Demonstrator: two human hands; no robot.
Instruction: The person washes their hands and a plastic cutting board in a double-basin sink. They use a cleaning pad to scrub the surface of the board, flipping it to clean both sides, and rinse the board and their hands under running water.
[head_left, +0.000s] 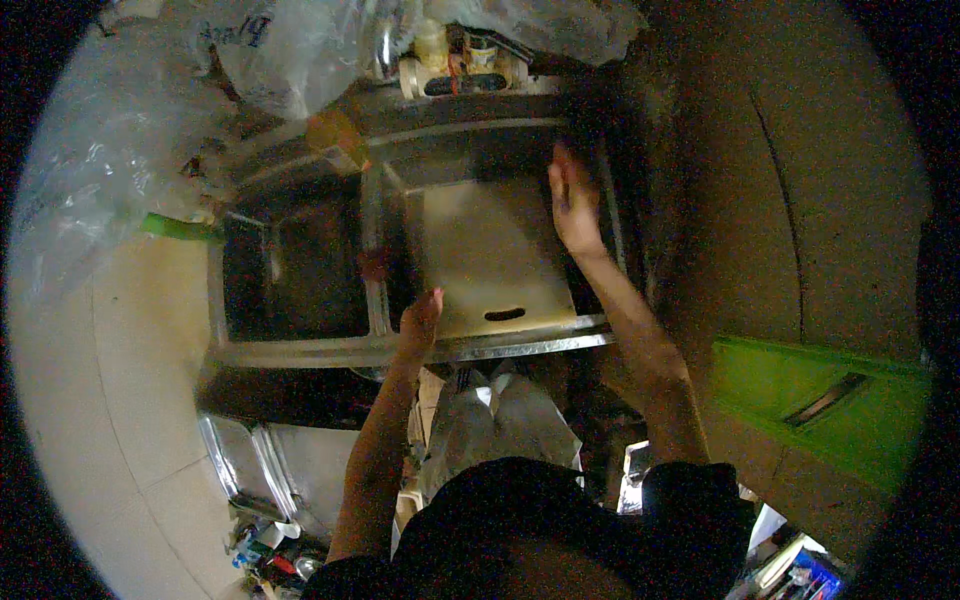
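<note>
A pale cutting board (487, 255) with a dark oval handle slot leans in the right bowl (517, 154) of a metal double sink, its slotted end at the front rim (525, 343). By the board's front left edge is my left hand (421, 319); contact with the board and the curl of its fingers are unclear. My right hand (576, 206) hangs over the bowl's right side, beside the board, blurred, fingers extended and nothing visible in it. To the left lies the dark second bowl (307, 277), its contents hard to make out.
Clear plastic bags (277, 60) crowd the back left. Behind the sink stands a caddy (465, 79) with jars. A green panel (817, 405) with a slot is at right. Metal trays (247, 465) and small clutter (281, 559) sit lower left.
</note>
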